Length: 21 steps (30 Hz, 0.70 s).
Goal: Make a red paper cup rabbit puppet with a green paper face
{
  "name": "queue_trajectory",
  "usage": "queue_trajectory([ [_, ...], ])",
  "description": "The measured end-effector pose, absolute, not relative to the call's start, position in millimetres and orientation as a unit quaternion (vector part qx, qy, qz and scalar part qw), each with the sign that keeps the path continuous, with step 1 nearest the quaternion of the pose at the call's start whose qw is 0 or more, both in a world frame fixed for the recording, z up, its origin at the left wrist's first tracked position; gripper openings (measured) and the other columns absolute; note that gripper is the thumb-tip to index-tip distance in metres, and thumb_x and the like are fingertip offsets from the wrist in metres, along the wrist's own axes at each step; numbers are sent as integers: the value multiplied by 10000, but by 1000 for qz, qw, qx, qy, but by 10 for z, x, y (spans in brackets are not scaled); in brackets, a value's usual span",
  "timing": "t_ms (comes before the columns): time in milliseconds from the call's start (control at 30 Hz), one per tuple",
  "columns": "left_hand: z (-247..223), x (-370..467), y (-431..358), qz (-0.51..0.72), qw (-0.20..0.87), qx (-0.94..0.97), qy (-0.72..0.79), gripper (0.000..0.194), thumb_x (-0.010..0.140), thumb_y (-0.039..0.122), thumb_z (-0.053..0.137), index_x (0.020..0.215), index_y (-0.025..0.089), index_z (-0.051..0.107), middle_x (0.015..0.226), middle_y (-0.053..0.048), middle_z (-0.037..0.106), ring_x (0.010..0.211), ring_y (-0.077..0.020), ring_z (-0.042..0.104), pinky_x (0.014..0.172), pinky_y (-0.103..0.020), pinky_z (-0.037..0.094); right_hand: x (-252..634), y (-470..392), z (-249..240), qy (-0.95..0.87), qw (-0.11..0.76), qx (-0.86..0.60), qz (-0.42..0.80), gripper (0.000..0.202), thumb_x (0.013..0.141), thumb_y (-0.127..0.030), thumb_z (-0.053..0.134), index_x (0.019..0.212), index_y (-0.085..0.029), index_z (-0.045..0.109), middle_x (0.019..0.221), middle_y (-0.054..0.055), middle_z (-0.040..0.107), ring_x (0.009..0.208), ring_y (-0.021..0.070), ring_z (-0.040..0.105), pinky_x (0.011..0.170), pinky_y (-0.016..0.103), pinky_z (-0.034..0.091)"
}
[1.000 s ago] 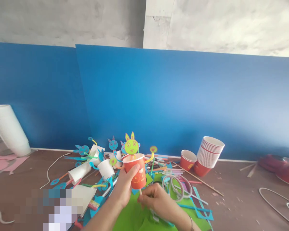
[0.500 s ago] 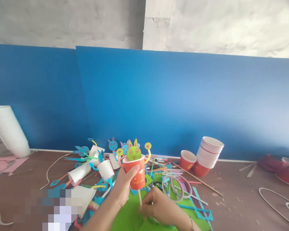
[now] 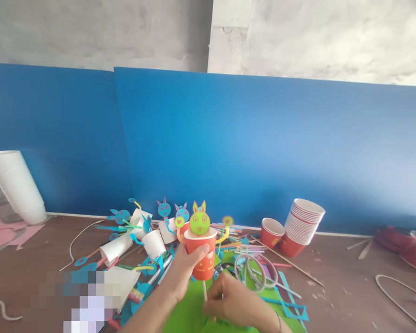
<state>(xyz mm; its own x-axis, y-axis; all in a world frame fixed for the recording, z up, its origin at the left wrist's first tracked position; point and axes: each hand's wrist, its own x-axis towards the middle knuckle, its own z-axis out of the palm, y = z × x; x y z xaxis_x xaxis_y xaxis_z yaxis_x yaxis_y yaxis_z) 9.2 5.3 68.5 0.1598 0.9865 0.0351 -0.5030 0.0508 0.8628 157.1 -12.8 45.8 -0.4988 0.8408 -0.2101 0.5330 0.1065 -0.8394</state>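
My left hand [image 3: 189, 268] is wrapped round a red paper cup [image 3: 204, 266], held upright above the green paper [image 3: 185, 307]. A green rabbit-faced cutout [image 3: 199, 223] rises above the cup's rim. Bent straw arms stick out at both sides, each ending in a green paper oval [image 3: 228, 220] with a heart. Below the cup's base comes a pale stick [image 3: 204, 290], and my right hand [image 3: 225, 298] pinches its lower part. Part of the stick is hidden by the fingers.
Blue rabbit figures on white cups [image 3: 154, 244] lie to the left. Tape rolls [image 3: 251, 273], straws and paper scraps spread right of my hands. A red cup [image 3: 272, 232] and a leaning cup stack [image 3: 303, 226] stand by the blue panel [image 3: 256, 148]; white cups [image 3: 19, 187] lean far left.
The rabbit face sits higher above the cup's rim than before. The cup has shifted slightly right and down with my left hand; my right hand keeps its pinch on the stick.
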Motion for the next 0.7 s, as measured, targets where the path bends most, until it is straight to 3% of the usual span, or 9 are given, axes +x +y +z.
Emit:
queue_trajectory([
  [100,694,69,63,572,659,385,301,576,603,390,802,1105,160,640,980,-110,694,910,-255,629,829,-352,478,1623,-165,487,-730,99,-491,466,212,640,-152,610,431,-190,612,338,-83,340,346,60,254,364,227,170],
  [233,661,87,65,570,661,381,306,576,609,373,801,1117,171,619,1017,-104,682,899,-238,623,818,-333,475,1595,-160,448,-727,108,-493,465,207,633,-143,611,432,-188,614,344,-78,373,345,61,278,358,220,182],
  [433,541,217,16,533,638,416,369,386,634,348,747,939,157,609,751,-17,617,638,-145,542,574,-245,431,1548,-28,410,-647,315,-483,498,280,751,-288,581,511,-145,598,458,-33,508,430,71,383,457,207,304],
  [700,568,172,18,525,627,453,355,409,663,351,728,988,140,599,844,-52,627,776,-182,560,713,-282,445,1614,-42,461,-688,258,-496,463,298,755,-258,558,477,-149,551,447,-38,490,421,65,343,438,206,278],
])
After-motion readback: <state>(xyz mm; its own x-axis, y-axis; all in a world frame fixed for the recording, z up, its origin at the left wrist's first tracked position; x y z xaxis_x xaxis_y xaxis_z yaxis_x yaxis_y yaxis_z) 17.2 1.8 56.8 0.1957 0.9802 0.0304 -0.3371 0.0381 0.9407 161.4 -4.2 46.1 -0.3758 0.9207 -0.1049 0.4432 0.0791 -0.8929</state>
